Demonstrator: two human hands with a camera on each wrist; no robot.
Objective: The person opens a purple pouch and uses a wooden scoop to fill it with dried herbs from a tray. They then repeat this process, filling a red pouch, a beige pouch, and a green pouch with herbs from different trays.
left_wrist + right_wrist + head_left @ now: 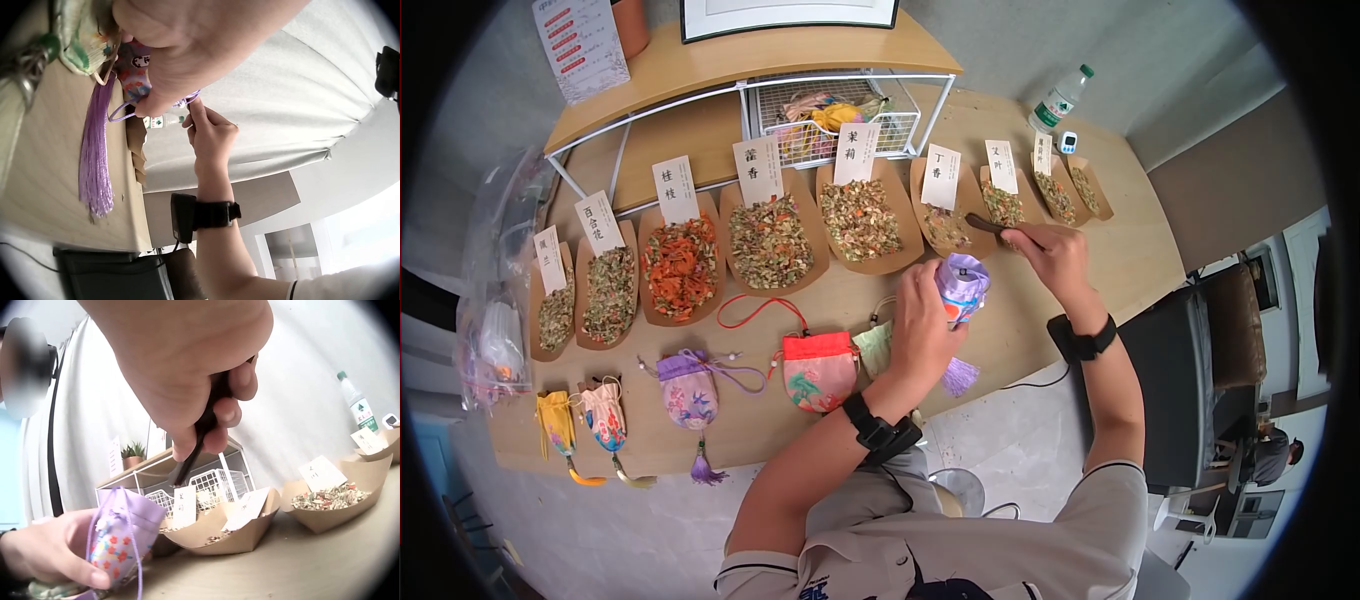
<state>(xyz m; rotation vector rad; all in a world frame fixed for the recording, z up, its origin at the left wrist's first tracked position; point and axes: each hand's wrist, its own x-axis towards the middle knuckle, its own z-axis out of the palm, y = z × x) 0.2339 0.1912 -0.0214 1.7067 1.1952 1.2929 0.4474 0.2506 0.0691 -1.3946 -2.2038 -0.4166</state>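
Observation:
My left hand [925, 325] grips a purple drawstring pouch [962, 285], its mouth facing up and a purple tassel [960, 376] hanging below. In the right wrist view the pouch [119, 544] shows red flowers, with its purple cord hanging loose. My right hand [1050, 262] pinches the handle of a dark scoop [984, 223], whose tip is over the paper tray [960, 190] labelled 丁香, just up and right of the pouch. In the right wrist view the scoop [203, 428] slants down toward the pouch and tray. The scoop's contents cannot be made out.
Several labelled paper trays of dried herbs, one with orange pieces [680, 268], form an arc. Nearer me lie a red pouch [818, 370], a green pouch [874, 348], a lilac pouch [688, 392] and others. Behind stand a wooden shelf [750, 65], a wire basket [800, 143] and a bottle [1060, 100].

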